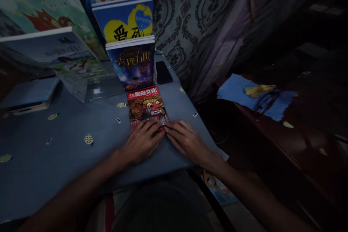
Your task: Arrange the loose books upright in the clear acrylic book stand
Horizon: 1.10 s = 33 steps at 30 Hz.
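Observation:
A small book (pixel 148 107) with a red title band and a painted mask on its cover lies on the blue-grey tablecloth. My left hand (pixel 143 140) rests on its lower cover, fingers stretched out and slightly apart. At the lower right corner of this book is my right hand (pixel 186 140), with fingers extended and tips touching or close to the edge; whether any paper is between them I cannot make out. Just behind, a dark purple book (pixel 134 65) stands at the front of a stack of upright books, including a blue and yellow book (pixel 126 23).
A black phone (pixel 164 72) lies right of the standing books. On the left, a pale illustrated book (pixel 73 58) leans above a low pile of books (pixel 29 92). Beyond the table's right edge, a blue cloth (pixel 241 90) lies on a dark red surface (pixel 261 127). A patterned curtain (pixel 187 11) hangs behind.

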{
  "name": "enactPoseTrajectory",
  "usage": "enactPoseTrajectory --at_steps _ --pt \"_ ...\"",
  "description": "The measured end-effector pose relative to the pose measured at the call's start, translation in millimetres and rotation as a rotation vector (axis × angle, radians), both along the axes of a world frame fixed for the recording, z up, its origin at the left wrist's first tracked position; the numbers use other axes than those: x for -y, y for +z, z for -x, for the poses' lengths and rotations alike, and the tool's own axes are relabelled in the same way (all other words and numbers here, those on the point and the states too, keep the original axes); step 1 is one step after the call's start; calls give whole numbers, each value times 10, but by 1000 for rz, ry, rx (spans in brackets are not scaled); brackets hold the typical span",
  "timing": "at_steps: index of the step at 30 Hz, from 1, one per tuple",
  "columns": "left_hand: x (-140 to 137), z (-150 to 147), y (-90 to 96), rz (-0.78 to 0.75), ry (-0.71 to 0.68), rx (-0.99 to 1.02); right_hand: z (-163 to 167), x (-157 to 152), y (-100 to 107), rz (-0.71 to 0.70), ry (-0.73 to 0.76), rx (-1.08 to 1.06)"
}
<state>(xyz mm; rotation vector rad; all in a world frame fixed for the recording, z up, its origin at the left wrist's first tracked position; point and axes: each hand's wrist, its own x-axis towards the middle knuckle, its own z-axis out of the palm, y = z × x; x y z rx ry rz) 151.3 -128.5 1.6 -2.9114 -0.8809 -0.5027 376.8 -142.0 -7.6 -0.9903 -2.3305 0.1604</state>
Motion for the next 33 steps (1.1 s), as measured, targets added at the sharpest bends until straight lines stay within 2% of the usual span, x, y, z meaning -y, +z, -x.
enactPoseTrajectory --at_steps 12,19,24,33 --pt "34 121 -47 -27 0 -46 -3 13 -23 -15 -36 23" --pt "155 471 78 -80 1 -54 -9 33 4 2 -50 64" --pt "251 680 71 -70 61 -11 -4 27 32 5 -29 47" --pt "290 701 19 -23 138 60 81 109 2 27 -22 -27"
